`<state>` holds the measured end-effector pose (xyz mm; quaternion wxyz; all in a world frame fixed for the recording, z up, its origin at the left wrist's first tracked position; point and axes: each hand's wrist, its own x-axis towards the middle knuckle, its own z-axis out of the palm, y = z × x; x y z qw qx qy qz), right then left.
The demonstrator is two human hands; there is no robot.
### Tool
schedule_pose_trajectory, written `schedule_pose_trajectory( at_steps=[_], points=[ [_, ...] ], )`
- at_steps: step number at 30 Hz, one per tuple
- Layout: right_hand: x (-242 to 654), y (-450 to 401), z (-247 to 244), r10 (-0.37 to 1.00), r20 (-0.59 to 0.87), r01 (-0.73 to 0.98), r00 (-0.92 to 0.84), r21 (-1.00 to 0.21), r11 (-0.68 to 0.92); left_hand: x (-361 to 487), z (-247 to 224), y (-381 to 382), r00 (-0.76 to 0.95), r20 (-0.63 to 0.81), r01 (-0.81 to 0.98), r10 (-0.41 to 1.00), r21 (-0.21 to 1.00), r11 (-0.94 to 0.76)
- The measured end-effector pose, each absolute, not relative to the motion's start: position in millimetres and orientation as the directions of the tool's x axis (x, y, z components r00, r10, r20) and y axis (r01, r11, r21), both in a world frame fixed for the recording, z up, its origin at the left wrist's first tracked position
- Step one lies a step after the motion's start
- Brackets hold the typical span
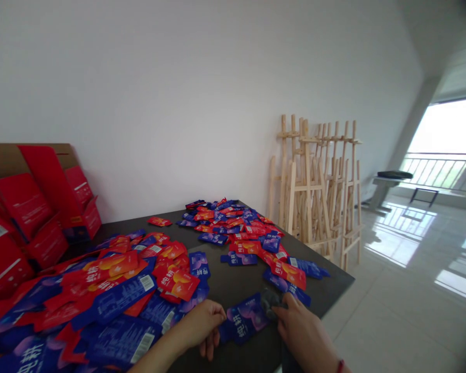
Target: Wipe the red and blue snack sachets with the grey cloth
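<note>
Near the front of the dark table lies a blue pouch [245, 318] with white lettering and purple round fruit pictures. My left hand [205, 324] is closed at its narrow left end, thumb and forefinger pinched there. At the pouch's right end is a small dark grey, rounded thing [270, 300], partly see-through in look; its kind cannot be made out. My right hand [301, 326] has its fingers closed on that grey thing. A large heap of red and blue pouches [112, 285] spreads beside my left hand. Beyond my right hand lie more pouches [289, 274].
A second pile of pouches [233, 223] covers the table's far end. Red cardboard boxes [42, 207] stand at the left. The table [334, 282] ends in a corner at the right. Wooden easels [306, 191] lean together by the wall, on a shiny tiled floor [388, 311].
</note>
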<state>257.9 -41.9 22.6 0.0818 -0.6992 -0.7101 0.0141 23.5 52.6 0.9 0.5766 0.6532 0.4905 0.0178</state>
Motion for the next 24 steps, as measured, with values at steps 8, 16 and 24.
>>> schedule_pose_trajectory(
  at_steps=[8,16,24],
  points=[
    [262,-30,50,0.976,0.213,0.982,0.045,-0.191,-0.003,28,31,34,0.516,0.060,0.683,0.854,0.572,-0.453],
    [222,-22,63,0.950,0.299,0.967,-0.089,-0.203,0.154,24,18,29,0.917,0.311,0.305,0.248,-0.150,-0.940],
    [198,6,37,0.947,0.112,0.941,-0.300,-0.125,0.313,19,14,36,0.917,0.255,0.320,0.306,-0.014,-0.947]
  ],
)
